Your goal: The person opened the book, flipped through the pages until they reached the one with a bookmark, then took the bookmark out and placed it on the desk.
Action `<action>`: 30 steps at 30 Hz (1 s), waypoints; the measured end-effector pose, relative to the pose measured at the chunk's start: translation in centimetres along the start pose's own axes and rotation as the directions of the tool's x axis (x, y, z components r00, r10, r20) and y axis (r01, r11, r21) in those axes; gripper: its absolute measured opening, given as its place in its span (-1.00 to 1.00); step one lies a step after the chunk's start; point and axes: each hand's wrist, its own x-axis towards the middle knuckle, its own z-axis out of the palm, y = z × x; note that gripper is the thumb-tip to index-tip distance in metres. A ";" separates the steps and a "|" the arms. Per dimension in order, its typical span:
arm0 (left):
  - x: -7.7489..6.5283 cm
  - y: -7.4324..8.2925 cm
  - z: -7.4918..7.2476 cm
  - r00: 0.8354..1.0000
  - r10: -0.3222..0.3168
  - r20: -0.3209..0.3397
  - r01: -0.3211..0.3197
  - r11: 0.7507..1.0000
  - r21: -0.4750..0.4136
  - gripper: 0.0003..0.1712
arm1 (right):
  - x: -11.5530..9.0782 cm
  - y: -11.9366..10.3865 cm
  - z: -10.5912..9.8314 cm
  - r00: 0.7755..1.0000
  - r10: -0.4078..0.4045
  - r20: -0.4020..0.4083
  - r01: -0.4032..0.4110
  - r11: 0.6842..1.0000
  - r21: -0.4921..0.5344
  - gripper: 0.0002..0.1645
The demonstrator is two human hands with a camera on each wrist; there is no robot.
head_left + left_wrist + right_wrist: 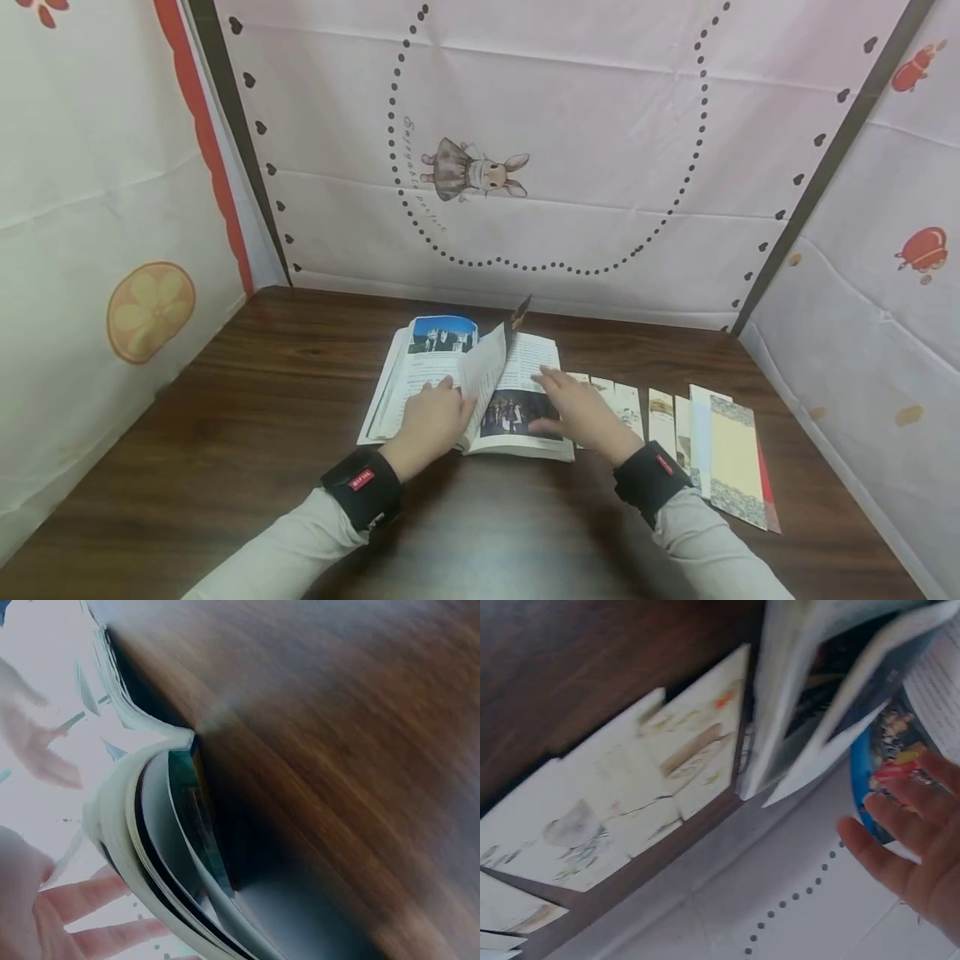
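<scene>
An open book (525, 350) lies on the table, with printed text and colour photos on both sides. One leaf (483, 367) stands raised near the spine, and a dark-patterned corner rises at its top. My left hand (435, 417) rests on the lower part of the left page, beside that leaf; in the left wrist view its fingers (97, 894) stretch out by the book's thick page edges. Over the right page, at its outer side, is my right hand (585, 412), fingers spread near a dark photo (517, 413). The right wrist view shows these fingers (907, 821) extended and apart.
Right of the book lies a row of pale illustrated cards (626, 404), seen closer as cards (592, 832) in the right wrist view. Farther right, a yellow patterned card (735, 458) overlaps a red one (769, 492). Printed cloth (600, 192) hangs around the wooden table (247, 467).
</scene>
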 end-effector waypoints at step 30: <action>-0.5 -0.9 0.0 0.995 0.074 0.060 -0.077 0.995 0.056 -0.54 | -1.5 1.4 0.7 0.965 -0.118 0.235 0.133 0.990 -0.051 -0.95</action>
